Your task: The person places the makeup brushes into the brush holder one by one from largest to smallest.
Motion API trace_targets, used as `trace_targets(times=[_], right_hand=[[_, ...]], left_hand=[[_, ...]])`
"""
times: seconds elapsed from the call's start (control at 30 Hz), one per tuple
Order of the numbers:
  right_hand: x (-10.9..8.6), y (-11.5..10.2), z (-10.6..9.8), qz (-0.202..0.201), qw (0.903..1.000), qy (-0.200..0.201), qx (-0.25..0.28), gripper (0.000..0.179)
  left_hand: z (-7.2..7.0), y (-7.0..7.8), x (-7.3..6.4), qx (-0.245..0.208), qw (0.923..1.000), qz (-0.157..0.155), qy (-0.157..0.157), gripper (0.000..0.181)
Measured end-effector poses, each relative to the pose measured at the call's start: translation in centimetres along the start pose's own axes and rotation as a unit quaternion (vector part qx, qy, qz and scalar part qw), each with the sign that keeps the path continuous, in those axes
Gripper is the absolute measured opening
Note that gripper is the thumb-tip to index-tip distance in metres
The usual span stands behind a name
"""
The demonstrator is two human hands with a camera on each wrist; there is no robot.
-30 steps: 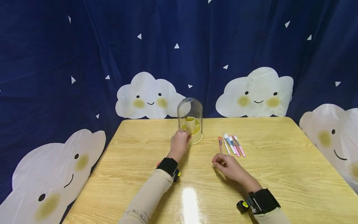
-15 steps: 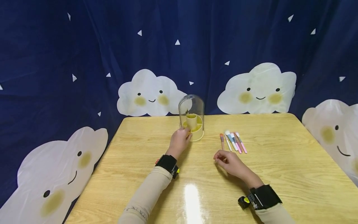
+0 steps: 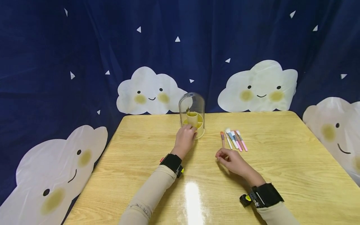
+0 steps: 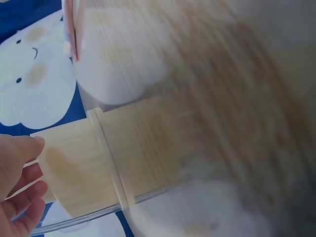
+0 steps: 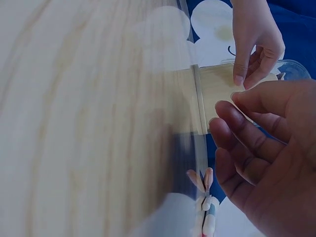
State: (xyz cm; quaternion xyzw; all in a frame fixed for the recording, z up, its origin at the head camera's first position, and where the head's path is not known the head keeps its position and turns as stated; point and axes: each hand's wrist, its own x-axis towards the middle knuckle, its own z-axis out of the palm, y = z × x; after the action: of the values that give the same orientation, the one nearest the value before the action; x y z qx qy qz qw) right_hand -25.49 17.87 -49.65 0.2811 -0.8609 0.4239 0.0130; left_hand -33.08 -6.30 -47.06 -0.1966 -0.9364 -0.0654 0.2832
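Your left hand [image 3: 185, 139] is at the near rim of a cream, round, compartmented holder [image 3: 201, 132]; whether its fingers pinch anything can't be told. Your right hand [image 3: 232, 161], loosely curled around nothing, is to the right and nearer you. Just beyond it lie slim brushes with pink, white and brown handles [image 3: 232, 137]. A clear, rounded cover [image 3: 202, 104] rises over the holder, at the far side of the pale wooden table [image 3: 135, 137].
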Motion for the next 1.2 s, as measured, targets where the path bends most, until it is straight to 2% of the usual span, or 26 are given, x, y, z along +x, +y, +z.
trace_targets(times=[0.17, 0.37, 0.6, 0.73, 0.93, 1.03, 1.2], right_hand=[[0.1, 0.0, 0.0, 0.0, 1.0, -0.001, 0.003, 0.004], [-0.1, 0.2, -0.1, 0.003, 1.0, -0.001, 0.0, 0.004], [-0.2, 0.4, -0.2, 0.006, 1.0, 0.001, -0.002, 0.004], [0.1, 0.4, -0.3, 0.009, 0.9999, -0.003, 0.004, 0.004], [0.2, 0.2, -0.6, 0.021, 0.9997, -0.006, 0.012, 0.004], [0.0, 0.2, -0.8, 0.025, 0.9996, -0.006, 0.011, 0.004], [-0.4, 0.1, -1.0, 0.031, 0.9994, -0.008, 0.012, 0.005]], left_hand=[[0.0, -0.5, 0.0, 0.003, 0.9998, -0.021, -0.005, 0.012], [0.1, -0.7, 0.1, -0.021, 0.9989, -0.041, 0.005, 0.011], [-0.1, -1.1, -0.3, -0.036, 0.9983, -0.045, -0.007, 0.01], [-0.5, -1.6, -0.4, -0.028, 0.9986, -0.046, -0.001, 0.012], [-0.9, -2.1, -0.5, -0.016, 0.9985, -0.052, -0.009, 0.018], [-1.0, -2.0, -0.6, -0.01, 0.999, -0.042, -0.008, 0.02], [-0.5, -1.5, -1.1, -0.021, 0.9993, 0.024, 0.021, 0.014]])
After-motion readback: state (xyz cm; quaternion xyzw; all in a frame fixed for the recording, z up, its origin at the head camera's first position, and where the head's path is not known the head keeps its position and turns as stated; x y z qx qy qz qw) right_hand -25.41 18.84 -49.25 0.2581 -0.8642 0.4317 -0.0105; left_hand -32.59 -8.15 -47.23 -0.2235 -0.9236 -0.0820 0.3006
